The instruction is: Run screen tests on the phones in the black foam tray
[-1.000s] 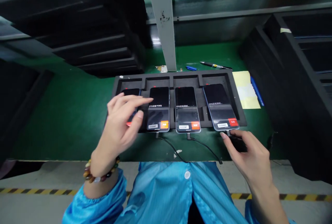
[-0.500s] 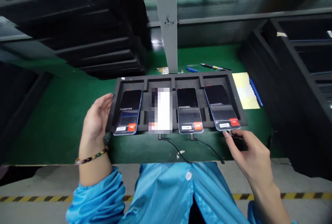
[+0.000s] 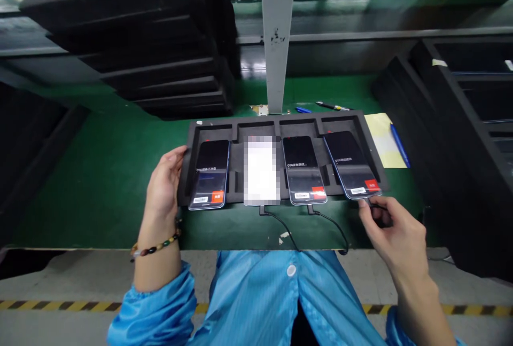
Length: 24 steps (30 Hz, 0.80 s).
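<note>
A black foam tray (image 3: 236,147) lies on the green bench, with several smartphones leaning in its slots. My left hand (image 3: 163,183) holds the tray's left end, its fingertips along the side wall. Closest to it is the leftmost phone (image 3: 210,175), with no cable at its lower end. The second phone (image 3: 262,171) is pixelated over. Black cables run from it and from the third phone (image 3: 304,170). At the bottom edge of the rightmost phone (image 3: 351,164), my right hand (image 3: 395,228) pinches a cable plug (image 3: 367,203), mostly covered by the fingers.
Tall stacks of black foam trays stand at back left (image 3: 160,41) and right (image 3: 452,138). A grey post (image 3: 276,41) rises behind the tray. Pens (image 3: 331,105), yellow-and-white paper (image 3: 387,140) and a blue pen (image 3: 399,146) lie nearby. The bench's front edge (image 3: 240,250) is close to my body.
The text on the rightmost phone's screen has changed. The whole scene sits slightly further right in view. Both hands keep their places at the tray and the plug.
</note>
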Each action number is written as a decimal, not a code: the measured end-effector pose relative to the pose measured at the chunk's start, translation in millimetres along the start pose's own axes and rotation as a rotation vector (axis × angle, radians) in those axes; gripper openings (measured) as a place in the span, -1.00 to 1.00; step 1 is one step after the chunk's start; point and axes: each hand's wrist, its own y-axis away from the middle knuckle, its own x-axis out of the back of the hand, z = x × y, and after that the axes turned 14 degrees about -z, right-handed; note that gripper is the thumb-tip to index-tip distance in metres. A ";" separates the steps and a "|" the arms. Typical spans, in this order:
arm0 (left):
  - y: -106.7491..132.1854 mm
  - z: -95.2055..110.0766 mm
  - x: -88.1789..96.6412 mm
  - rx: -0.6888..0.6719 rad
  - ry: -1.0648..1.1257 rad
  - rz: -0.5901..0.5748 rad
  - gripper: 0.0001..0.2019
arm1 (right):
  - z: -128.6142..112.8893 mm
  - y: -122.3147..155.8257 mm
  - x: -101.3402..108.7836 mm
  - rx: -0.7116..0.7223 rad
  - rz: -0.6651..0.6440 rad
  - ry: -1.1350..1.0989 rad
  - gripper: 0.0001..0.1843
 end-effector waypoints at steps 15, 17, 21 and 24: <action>6.8 3.4 -8.0 0.003 0.007 0.007 -0.71 | 4.2 -5.0 -12.2 -0.012 0.090 -0.028 -0.76; 7.4 3.3 -9.5 -0.010 -0.001 0.009 -0.70 | 3.0 -6.6 -16.4 -0.030 0.109 -0.061 -0.75; 7.2 0.3 -6.4 -0.011 0.015 -0.013 -0.69 | -3.1 1.8 -0.9 -0.064 0.136 -0.078 -0.72; 2.2 1.0 2.6 -0.040 -0.094 -0.062 -0.62 | -21.9 23.2 35.6 -0.045 -0.022 -0.049 -0.72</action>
